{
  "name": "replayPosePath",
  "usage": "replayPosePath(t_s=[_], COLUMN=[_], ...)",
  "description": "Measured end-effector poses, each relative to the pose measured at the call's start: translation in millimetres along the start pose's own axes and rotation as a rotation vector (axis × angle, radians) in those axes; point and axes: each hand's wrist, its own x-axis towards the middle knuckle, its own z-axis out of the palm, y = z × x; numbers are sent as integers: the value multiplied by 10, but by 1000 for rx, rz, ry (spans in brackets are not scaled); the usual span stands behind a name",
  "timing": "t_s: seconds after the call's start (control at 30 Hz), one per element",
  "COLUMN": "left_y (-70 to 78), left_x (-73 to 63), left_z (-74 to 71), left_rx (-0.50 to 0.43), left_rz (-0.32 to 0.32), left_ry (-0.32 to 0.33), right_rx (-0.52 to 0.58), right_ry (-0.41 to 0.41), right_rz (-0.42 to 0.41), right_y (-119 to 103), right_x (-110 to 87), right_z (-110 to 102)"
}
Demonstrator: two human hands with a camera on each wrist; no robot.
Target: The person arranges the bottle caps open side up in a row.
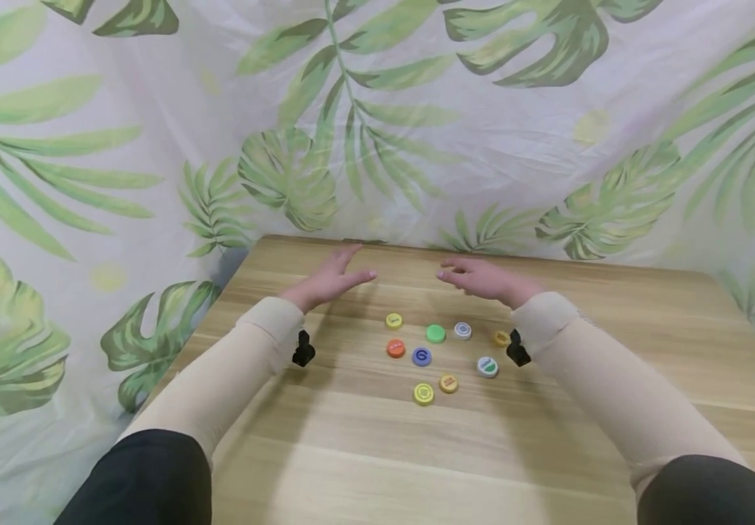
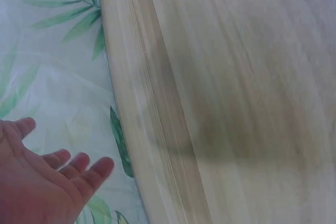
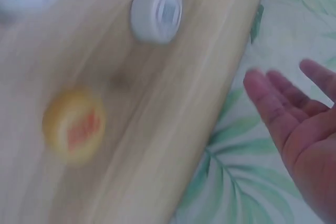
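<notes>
Leafy cloth (image 1: pixel 384 160) backs the bench (image 1: pixel 351 452); bottle caps (image 1: pixel 422 356) lie flat, scattered, probably so each is reachable. Left hand (image 1: pixel 325 283) and right hand (image 1: pixel 485 279) hover empty, fingers loosely spread.

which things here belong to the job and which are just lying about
Likely the job, being nearest the empty hands:
- left hand, right hand
- two yellow caps, two amber caps, two white caps
- red cap, blue cap, green cap

Probably just surroundings:
- wooden table
- leaf-print cloth
</notes>
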Motion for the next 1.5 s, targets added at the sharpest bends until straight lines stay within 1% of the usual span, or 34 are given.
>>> replayPosePath(t_s=[0.1, 0.2, 0.27, 0.4, 0.5, 0.57, 0.73, 0.8, 0.87, 0.93, 1.0, 1.07, 1.2, 1.3, 1.43, 1.5], left_y=[21, 40, 52, 82, 79, 77, 88, 116, 147, 173, 194, 200, 183, 150, 128, 119], left_x=[-26, -48, -51, -53, -79, -89, -90, -70, -43, -21, 3, 22, 51, 70, 115, 139], left_z=[36, 71, 100, 179, 249, 305, 443, 478, 500, 514, 533, 568, 653, 690, 694, 692], left_rx=[-18, -98, -174, -331, -419, -432, -376, -373, -389, -399, -393, -400, -430, -444, -423, -423], left_rz=[-26, -68, -110, -218, -282, -302, -294, -282, -266, -249, -230, -222, -238, -251, -236, -234], left_ry=[-18, -55, -99, -221, -281, -306, -356, -352, -337, -324, -315, -304, -227, -177, -167, -170], right_rx=[90, 128, 148, 199, 215, 208, 167, 135, 75, 39, -1, -15, -59, -117, -187, -183], right_ry=[-25, -28, -45, -94, -106, -116, -199, -220, -222, -218, -193, -158, -68, -29, 8, 20], right_rz=[-1, -2, 1, 31, 38, 41, 93, 116, 117, 120, 114, 106, 64, 35, 28, 32], right_y=[-24, -41, -58, -90, -114, -128, -159, -177, -201, -227, -243, -251, -276, -284, -278, -273], right_x=[128, 250, 312, 407, 479, 523, 628, 642, 643, 636, 635, 649, 689, 701, 687, 679], right_z=[87, 147, 183, 284, 409, 489, 655, 683, 693, 708, 733, 780, 881, 921, 921, 917])
